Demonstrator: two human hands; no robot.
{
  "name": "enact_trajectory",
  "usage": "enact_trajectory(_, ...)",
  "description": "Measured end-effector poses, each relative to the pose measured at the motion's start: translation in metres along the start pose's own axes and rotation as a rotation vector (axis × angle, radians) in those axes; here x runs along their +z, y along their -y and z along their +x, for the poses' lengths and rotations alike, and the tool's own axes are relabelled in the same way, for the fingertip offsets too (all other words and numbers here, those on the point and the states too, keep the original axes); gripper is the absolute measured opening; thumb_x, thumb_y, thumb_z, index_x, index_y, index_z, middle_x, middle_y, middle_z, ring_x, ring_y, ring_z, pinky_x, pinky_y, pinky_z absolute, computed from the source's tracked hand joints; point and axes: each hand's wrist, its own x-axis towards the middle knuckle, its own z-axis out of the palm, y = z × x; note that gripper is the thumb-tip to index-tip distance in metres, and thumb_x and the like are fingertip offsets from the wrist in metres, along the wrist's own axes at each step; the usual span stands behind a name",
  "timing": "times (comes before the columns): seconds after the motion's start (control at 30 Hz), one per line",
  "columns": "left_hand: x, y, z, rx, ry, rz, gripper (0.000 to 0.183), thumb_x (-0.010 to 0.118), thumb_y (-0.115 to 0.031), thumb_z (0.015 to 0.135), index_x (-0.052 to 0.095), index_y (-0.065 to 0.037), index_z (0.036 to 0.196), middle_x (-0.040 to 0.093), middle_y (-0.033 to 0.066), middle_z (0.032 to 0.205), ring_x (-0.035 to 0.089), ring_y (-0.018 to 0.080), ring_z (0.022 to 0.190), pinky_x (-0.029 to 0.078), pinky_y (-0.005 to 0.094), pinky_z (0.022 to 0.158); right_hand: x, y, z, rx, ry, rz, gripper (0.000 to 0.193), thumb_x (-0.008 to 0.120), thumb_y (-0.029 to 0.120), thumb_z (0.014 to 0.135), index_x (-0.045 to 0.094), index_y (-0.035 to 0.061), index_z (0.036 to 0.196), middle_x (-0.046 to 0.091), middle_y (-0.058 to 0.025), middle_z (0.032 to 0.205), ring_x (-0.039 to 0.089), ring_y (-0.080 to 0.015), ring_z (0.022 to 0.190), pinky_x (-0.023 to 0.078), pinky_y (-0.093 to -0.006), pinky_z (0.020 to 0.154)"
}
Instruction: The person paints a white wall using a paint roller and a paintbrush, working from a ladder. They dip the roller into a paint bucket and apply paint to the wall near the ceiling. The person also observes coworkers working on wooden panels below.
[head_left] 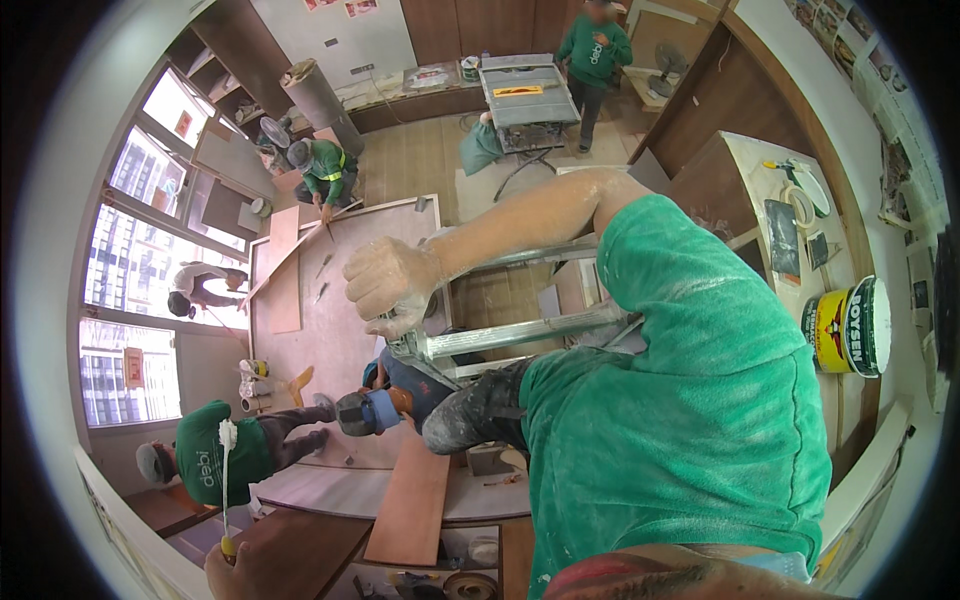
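Left hand [232, 575]: closed around the yellow handle [229, 549] of a slim tool [225, 495]; lumpy white paste [228, 434] on its tip. Tool at lower left, long axis nearly upright in view, tip away from the hand. Right hand [390, 285]: fist curled over a silvery metal frame [525, 332]. Sleeve [665, 275]: green cloth, dusted white.

Large white letters are printed on a dark band of the yellow-labelled paint bucket [848, 328], well to the right of the right hand [388, 285]. Small white lettering is borne by two green shirts, one [235, 468] just above the left hand [232, 572], the other [592, 58] beyond the right hand. On the reddish window sign [133, 368] left of the right hand, no print can be made out.
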Motion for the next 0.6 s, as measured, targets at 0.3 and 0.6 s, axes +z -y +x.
enact_trajectory(0.3, 0.0023, 0.0012, -0.0038, 0.069, -0.073, -0.008, 0.053, 0.062, -0.042, 0.097, 0.058, 0.010, 0.086, 0.053, 0.0349, 0.079, 0.047, 0.0467, 0.072, 0.042, 0.0524, 0.069, 0.0027, -0.0010, 0.0022, -0.010, -0.013, 0.015, 0.038, 0.067, 0.024, 0.081, 0.042, 0.0126, 0.055, 0.042, -0.0044, 0.061, 0.047, -0.0267, 0.056, 0.035, -0.0413, 0.050)
enact_trajectory(0.6, 0.0022, 0.0034, -0.0020, -0.011, -0.031, -0.013, 0.050, 0.064, -0.038, 0.097, 0.057, 0.010, 0.085, 0.050, 0.0324, 0.076, 0.044, 0.0390, 0.069, 0.043, 0.0499, 0.068, 0.0053, -0.0022, -0.0002, -0.013, -0.041, 0.023, 0.039, 0.065, 0.028, 0.084, 0.043, 0.0128, 0.055, 0.041, -0.0042, 0.060, 0.046, -0.0260, 0.054, 0.033, -0.0407, 0.047)
